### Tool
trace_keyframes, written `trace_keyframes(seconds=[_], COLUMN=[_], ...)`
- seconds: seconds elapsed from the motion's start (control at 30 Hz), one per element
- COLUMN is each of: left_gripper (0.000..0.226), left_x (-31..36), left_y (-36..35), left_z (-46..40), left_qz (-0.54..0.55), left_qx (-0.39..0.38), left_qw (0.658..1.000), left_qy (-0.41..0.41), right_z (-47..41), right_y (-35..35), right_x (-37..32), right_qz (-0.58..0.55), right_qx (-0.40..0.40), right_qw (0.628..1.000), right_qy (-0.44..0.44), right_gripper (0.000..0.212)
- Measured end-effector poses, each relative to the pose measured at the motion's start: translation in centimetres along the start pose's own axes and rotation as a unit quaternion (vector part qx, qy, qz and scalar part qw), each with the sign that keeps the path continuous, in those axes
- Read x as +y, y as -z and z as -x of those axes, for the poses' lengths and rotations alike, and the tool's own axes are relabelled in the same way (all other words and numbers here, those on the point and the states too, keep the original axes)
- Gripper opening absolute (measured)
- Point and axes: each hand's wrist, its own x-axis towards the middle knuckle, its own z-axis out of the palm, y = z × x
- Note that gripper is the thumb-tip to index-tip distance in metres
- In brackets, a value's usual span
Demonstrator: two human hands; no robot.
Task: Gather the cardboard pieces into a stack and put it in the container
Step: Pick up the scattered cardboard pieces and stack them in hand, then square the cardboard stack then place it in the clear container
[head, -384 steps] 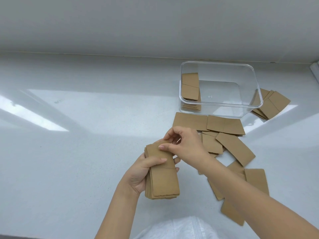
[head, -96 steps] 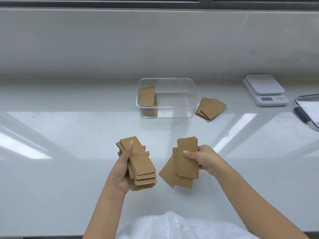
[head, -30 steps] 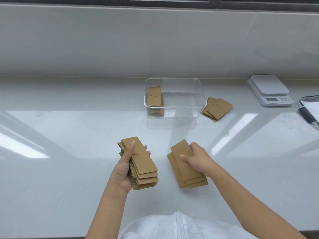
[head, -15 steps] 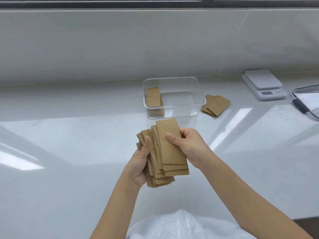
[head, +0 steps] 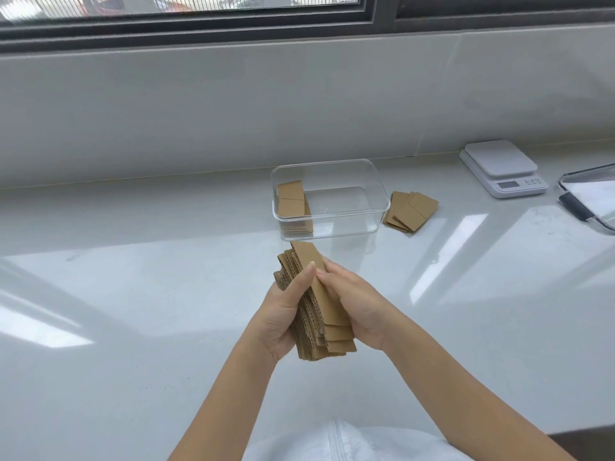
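A thick stack of brown cardboard pieces [head: 324, 314] is squeezed between both palms above the white counter, its edges uneven and fanned. My left hand [head: 283, 314] grips its left side and my right hand [head: 356, 304] presses its right side. Behind it stands a clear plastic container [head: 376, 181] with a small stack of cardboard [head: 291, 204] leaning at its left end. Another small pile of cardboard pieces [head: 411, 211] lies on the counter just right of the container.
A white kitchen scale [head: 502, 168] sits at the back right. A clear lid with a dark clip [head: 589, 201] lies at the right edge. A wall and window frame run behind the counter [head: 133, 294].
My right hand lifted the pieces off the counter and joined them onto the stack in my left hand. Both hands now press the combined stack, turned more upright and nearer the container.
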Motion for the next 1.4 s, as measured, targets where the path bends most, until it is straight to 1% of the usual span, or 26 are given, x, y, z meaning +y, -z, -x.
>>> trace_keyframes(seconds=[0.1,0.13,0.2,0.27,0.37,0.43,0.47,0.57,0.6,0.67,0.73,0.8,0.9,0.93,1.0,1.13,1.23,1.4], left_gripper=[0.079,0.085,0.09,0.088,0.092,0.097,0.096,0.084,0.085,0.095,0.1,0.089,0.052,0.044,0.042,0.042,0.044,0.039], left_x=[0.0,-0.1,-0.3,-0.4,-0.7,-1.0,-1.2,-2.2,-2.4,-3.0,-3.4,-3.2,-2.7,-2.5,-2.2,-1.0,0.1,0.9], left_y=[-0.9,-1.5,-2.6,-4.4,-6.1,-7.1,-7.8,-10.0,-10.7,-12.4,-13.9,-15.5,-17.8,-18.5,-19.7,-20.8,-20.8,-19.9], left_z=[-0.8,-1.2,-1.9,-2.6,-3.5,-4.4,-5.0,-7.2,-8.0,-10.1,-12.2,-13.9,-16.5,-17.1,-19.2,-22.7,-26.3,-30.6], left_qz=[-0.047,-0.059,-0.08,-0.096,-0.178,-0.22,-0.218,-0.191,-0.183,-0.17,-0.17,-0.183,-0.222,-0.243,-0.272,-0.301,-0.314,-0.347], left_qx=[0.013,0.013,0.009,0.013,0.038,0.042,0.035,0.019,0.019,0.024,0.031,0.037,0.032,0.026,0.026,0.057,0.082,0.099], left_qw=[0.998,0.997,0.995,0.994,0.982,0.974,0.975,0.98,0.981,0.981,0.979,0.975,0.966,0.961,0.955,0.946,0.938,0.919], left_qy=[-0.038,-0.046,-0.055,-0.058,-0.051,-0.026,-0.009,0.045,0.063,0.093,0.109,0.118,0.126,0.127,0.121,0.106,0.122,0.161], right_z=[0.8,1.1,1.7,2.0,2.4,2.5,2.5,2.6,2.6,2.6,2.3,1.4,-0.8,-1.5,-3.5,-6.6,-9.8,-13.9], right_y=[1.2,1.9,3.2,4.9,6.9,8.6,9.7,12.8,13.7,15.8,17.7,19.5,21.9,22.5,23.9,24.7,25.9,27.6], right_x=[-0.6,-1.0,-1.7,-2.2,-2.3,-2.3,-2.4,-2.9,-3.1,-3.6,-4.3,-5.2,-6.6,-6.9,-7.7,-9.1,-10.0,-9.6], right_qz=[-0.03,-0.034,-0.042,-0.049,-0.07,-0.073,-0.077,-0.086,-0.086,-0.089,-0.098,-0.094,-0.091,-0.083,-0.065,-0.069,-0.058,-0.012], right_qx=[-0.037,-0.05,-0.063,-0.066,-0.061,-0.047,-0.036,0.013,0.031,0.065,0.101,0.146,0.211,0.232,0.263,0.293,0.296,0.32], right_qw=[0.999,0.998,0.997,0.996,0.995,0.996,0.996,0.996,0.995,0.992,0.988,0.983,0.972,0.968,0.962,0.953,0.953,0.947], right_qy=[0.009,0.017,0.025,0.027,0.02,0.015,0.008,-0.031,-0.044,-0.062,-0.063,-0.058,-0.044,-0.039,-0.036,-0.013,0.003,-0.011], right_gripper=[0.035,0.035,0.035,0.035,0.032,0.033,0.036,0.051,0.052,0.05,0.047,0.046,0.052,0.056,0.06,0.051,0.046,0.045])
